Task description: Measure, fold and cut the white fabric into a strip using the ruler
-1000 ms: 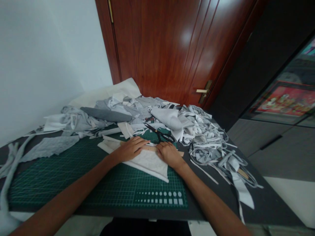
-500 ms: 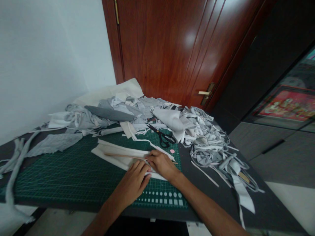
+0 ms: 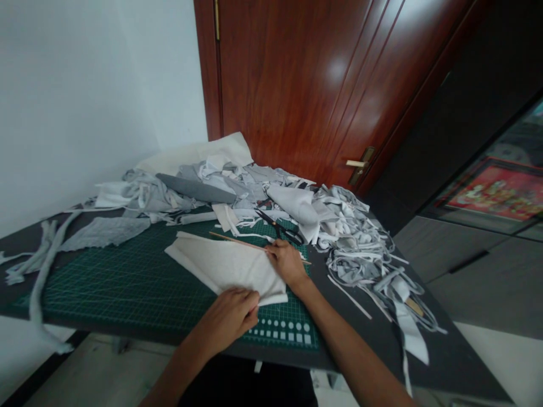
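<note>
A piece of cream cloth (image 3: pixel 224 263) lies across the green cutting mat (image 3: pixel 123 288), spread wide between my hands. My left hand (image 3: pixel 237 311) is closed on its near edge, fingers on top and thumb tucked at the side. At the far right edge, my right hand (image 3: pixel 288 261) grips a thin wooden stick (image 3: pixel 231 239) that runs along the cloth's far side. The stick's tip pokes out to the right of that hand; the fingertips partly hide how stick and cloth meet. Black scissors (image 3: pixel 280 228) lie just beyond my right hand.
Heaped grey and white fabric scraps (image 3: pixel 203 186) fill the back of the dark table (image 3: pixel 339 333). A tangle of fabric strips (image 3: pixel 352 226) covers the right side. Long pale strips (image 3: pixel 42 282) hang over the left front edge. A wooden door (image 3: pixel 288 85) stands behind.
The cloth has been opened out from a narrow folded band to a wide sheet. The stick has moved to its far edge with my right hand; my left hand has drawn slightly nearer.
</note>
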### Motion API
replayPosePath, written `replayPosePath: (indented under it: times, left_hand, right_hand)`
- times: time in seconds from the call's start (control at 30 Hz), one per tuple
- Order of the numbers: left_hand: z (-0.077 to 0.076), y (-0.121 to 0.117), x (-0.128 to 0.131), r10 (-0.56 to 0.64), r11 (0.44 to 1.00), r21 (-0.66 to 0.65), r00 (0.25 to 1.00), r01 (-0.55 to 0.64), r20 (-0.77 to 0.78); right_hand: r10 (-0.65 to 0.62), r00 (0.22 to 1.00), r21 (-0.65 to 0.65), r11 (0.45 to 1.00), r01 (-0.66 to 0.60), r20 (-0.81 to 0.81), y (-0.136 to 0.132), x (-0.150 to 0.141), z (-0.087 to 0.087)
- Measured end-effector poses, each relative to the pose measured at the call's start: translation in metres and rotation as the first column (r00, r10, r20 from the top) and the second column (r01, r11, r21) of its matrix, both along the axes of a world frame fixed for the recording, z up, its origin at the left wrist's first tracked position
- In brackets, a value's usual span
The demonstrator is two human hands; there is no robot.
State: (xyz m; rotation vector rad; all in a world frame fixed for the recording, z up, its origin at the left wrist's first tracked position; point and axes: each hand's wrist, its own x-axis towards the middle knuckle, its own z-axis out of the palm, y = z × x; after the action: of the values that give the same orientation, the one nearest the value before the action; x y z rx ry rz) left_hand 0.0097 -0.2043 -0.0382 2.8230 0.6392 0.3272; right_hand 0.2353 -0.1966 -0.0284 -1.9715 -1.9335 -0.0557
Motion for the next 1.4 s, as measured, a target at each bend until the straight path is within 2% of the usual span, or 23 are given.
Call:
replayPosePath:
  times: [0.17, 0.3, 0.5, 0.67, 0.77, 0.87, 1.0, 1.1, 1.27, 1.4]
  left_hand:
    - [-0.002, -0.009, -0.002, 0.028, 1.0, -0.01, 0.999, -0.029, -0.017]
    - [-0.008, -0.02, -0.004, 0.048, 0.999, 0.022, 0.998, -0.049, 0.044]
    - [-0.005, -0.016, -0.001, 0.102, 0.995, -0.01, 0.969, -0.102, 0.227]
    - [-0.006, -0.014, 0.001, 0.162, 0.984, 0.015, 0.93, -0.177, 0.329]
    - [-0.012, -0.015, -0.001, 0.171, 0.981, 0.017, 0.912, -0.191, 0.373]
    - [-0.021, -0.016, -0.003, 0.156, 0.983, 0.016, 0.887, -0.181, 0.434]
    - [-0.029, -0.017, -0.007, 0.107, 0.988, 0.062, 0.908, -0.144, 0.405]
    - [-0.027, -0.019, -0.007, 0.094, 0.984, 0.104, 0.918, -0.145, 0.385]
    - [-0.019, -0.024, -0.005, 0.182, 0.976, 0.038, 0.892, -0.216, 0.413]
    - [-0.016, -0.027, -0.005, 0.231, 0.965, 0.017, 0.879, -0.262, 0.417]
  right_hand:
    - [-0.046, 0.999, 0.051, 0.998, 0.046, 0.001, 0.003, 0.005, -0.006]
    - [-0.01, 0.999, 0.109, 0.994, 0.014, -0.041, 0.002, 0.018, -0.007]
    - [0.159, 0.977, 0.21, 0.969, -0.128, -0.139, -0.013, 0.034, 0.015]
    - [0.422, 0.855, 0.097, 0.905, -0.413, -0.302, -0.035, 0.01, 0.029]
    - [0.474, 0.812, 0.06, 0.873, -0.484, -0.341, -0.043, -0.014, 0.026]
    - [0.499, 0.803, 0.044, 0.856, -0.514, -0.327, -0.045, -0.03, 0.022]
    - [0.457, 0.849, -0.025, 0.877, -0.48, -0.267, -0.048, -0.03, 0.026]
    - [0.367, 0.913, -0.1, 0.916, -0.388, -0.18, -0.052, -0.029, 0.03]
    - [0.149, 0.989, -0.149, 0.978, -0.148, -0.01, -0.055, -0.043, 0.027]
    - [0.139, 0.989, -0.177, 0.976, -0.129, 0.041, -0.06, -0.05, 0.031]
